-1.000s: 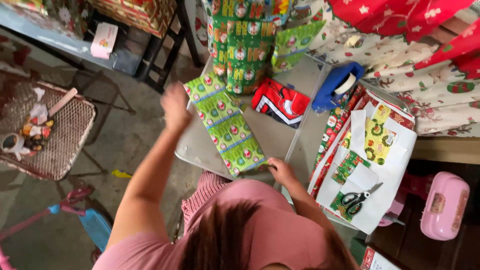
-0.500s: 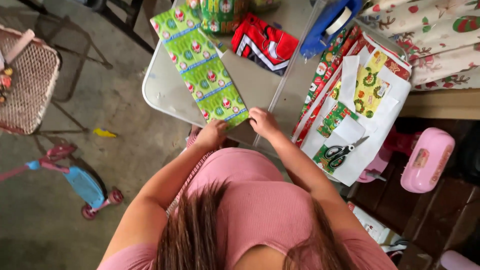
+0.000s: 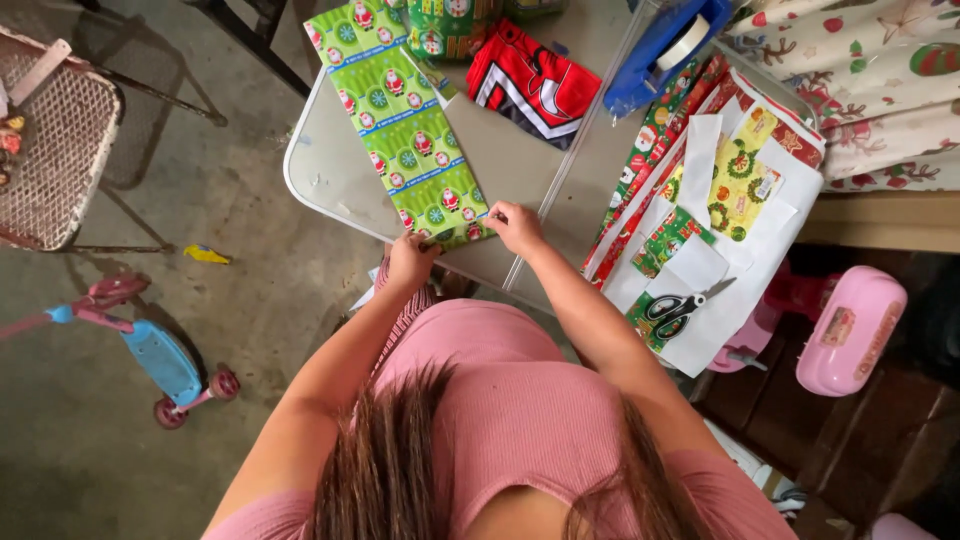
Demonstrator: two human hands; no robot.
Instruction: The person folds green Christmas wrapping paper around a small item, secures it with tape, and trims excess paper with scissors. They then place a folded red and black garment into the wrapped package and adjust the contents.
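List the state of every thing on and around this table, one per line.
Green wrapped package: flat on the table, near end at the edge.
Left hand: fingers pinching the package's near end.
Right hand: pressing on the same end.
Scissors: closed, lying on white paper scraps.
Tape dispenser: lying on the table, roll loaded.
Red cloth: folded, untouched.
Scooter: tipped on the floor.

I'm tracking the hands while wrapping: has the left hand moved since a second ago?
Yes. The left hand came back from the far end of the green wrapped box to its near end.
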